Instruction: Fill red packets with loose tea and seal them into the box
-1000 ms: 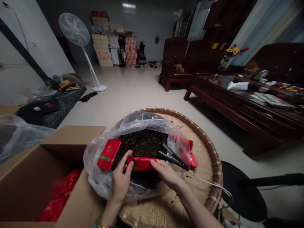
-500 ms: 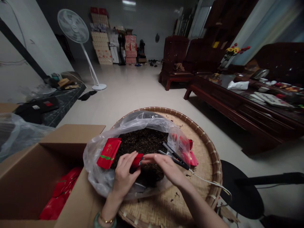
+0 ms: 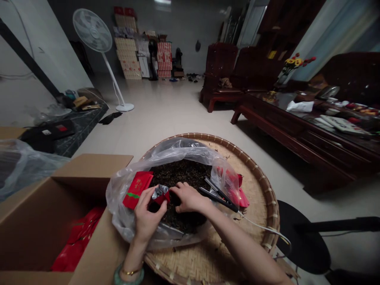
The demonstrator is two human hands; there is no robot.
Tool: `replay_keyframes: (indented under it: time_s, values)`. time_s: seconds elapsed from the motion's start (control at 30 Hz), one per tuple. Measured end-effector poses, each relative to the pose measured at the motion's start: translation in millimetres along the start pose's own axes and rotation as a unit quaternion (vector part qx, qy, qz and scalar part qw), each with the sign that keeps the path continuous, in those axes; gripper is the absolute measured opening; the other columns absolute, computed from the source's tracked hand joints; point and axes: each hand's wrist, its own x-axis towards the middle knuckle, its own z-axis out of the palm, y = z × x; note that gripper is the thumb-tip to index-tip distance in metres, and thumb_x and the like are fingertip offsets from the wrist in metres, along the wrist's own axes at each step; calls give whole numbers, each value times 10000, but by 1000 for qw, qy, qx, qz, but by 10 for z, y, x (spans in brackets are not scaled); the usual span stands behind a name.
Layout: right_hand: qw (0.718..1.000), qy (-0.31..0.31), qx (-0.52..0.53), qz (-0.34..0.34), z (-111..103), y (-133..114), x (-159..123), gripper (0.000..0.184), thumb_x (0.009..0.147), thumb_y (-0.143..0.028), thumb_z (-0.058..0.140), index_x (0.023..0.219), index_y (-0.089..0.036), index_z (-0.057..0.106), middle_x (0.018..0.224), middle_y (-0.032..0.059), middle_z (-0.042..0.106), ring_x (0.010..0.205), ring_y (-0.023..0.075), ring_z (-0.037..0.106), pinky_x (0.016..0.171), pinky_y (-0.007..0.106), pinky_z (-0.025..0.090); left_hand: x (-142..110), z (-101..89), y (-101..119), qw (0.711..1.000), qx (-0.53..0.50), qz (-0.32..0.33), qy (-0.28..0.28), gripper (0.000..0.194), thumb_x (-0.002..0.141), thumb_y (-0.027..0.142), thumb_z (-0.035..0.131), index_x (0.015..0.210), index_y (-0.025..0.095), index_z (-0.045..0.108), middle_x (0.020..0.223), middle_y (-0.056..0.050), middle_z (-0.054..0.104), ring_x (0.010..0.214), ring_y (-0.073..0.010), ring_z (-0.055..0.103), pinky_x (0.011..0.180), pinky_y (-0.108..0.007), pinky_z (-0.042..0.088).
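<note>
Head view: over tea [image 3: 185, 170], left hand [image 3: 146, 219] gripped a pouch [image 3: 162, 196], probably light, crushable, best side-held; right hand [image 3: 190, 198] curled, hold unclear.

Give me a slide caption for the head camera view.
Left hand holding an open, silver-lined red packet, right hand over dark leaves in a clear plastic bag.

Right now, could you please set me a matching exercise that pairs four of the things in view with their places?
Things:
1. open red packet
2. black clamp tool
3. white fan
4. cardboard box

Places:
A. standing on the floor
B. left of the woven tray
C. in the left hand
D. at the right side of the plastic bag

Pairs: 1-C, 2-D, 3-A, 4-B
</note>
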Motion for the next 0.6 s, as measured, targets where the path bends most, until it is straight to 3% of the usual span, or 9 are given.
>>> replay_keyframes:
  time_s: [0.2, 0.3, 0.43, 0.6]
  values:
    - [998, -9, -28, -47, -11, 25, 93, 761, 596, -235, 765, 1293, -234, 462, 1271, 116, 460, 1082, 300, 460, 853, 403, 445, 10, -6, -25, 1000, -5, -2, -1, 267, 752, 241, 630, 1004, 154, 616, 976, -73, 628, 915, -208, 628, 822, -349, 550]
    - [997, -9, -46, -61, 9, 56, 137, 647, 603, -254, 773, 1201, -221, 528, 1147, 100, 516, 1017, 289, 485, 803, 391, 461, 22, -16, -26, 1000, -4, -5, -1, 262, 752, 240, 631, 1000, 154, 617, 975, -73, 628, 917, -208, 627, 822, -350, 548]
    - [996, -7, -44, -75, 39, 69, 185, 685, 574, -248, 789, 1200, -244, 511, 1146, 79, 501, 1011, 273, 480, 783, 363, 457, 33, -34, -20, 1000, -6, -5, -3, 238, 757, 234, 626, 981, 154, 617, 985, -76, 629, 933, -211, 621, 846, -358, 535]
    - [996, 26, -44, -69, 68, 58, 168, 558, 600, -221, 758, 1114, -220, 541, 1034, 62, 511, 945, 241, 492, 744, 323, 438, 27, -45, -15, 1000, -8, -7, 1, 254, 757, 237, 626, 997, 155, 613, 989, -72, 629, 939, -210, 622, 844, -350, 535]
